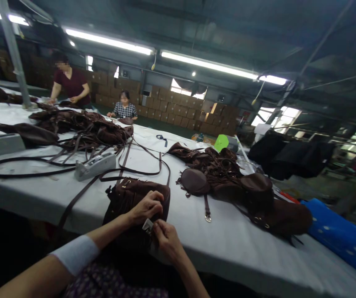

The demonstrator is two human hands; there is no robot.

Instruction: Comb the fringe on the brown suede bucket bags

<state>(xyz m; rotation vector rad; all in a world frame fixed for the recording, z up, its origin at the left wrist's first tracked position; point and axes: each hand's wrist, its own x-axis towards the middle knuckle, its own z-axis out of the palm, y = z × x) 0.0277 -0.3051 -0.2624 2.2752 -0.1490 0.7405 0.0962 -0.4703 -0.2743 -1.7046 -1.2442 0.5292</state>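
Observation:
A dark brown bag [136, 192] with metal eyelets lies at the table's near edge, partly hanging over it. My left hand [148, 207] rests on its side with the fingers curled in, gripping the bag's material. Just below, my right hand [165, 236] is closed in a pinch by a small white label [147, 225] with dark marks. The label sticks out to the left of the right fingertips. My forearms and hands hide the lower part of the bag. A long brown strap [78, 203] runs off to the left of it.
Tape dispensers [95, 165] stand on the white-covered table [184, 227]. Brown bags and straps are heaped at left [81, 124] and right [227, 178]. A blue sheet [342, 236] lies far right. Two people [72, 82] work across the table before stacked cartons [171, 109].

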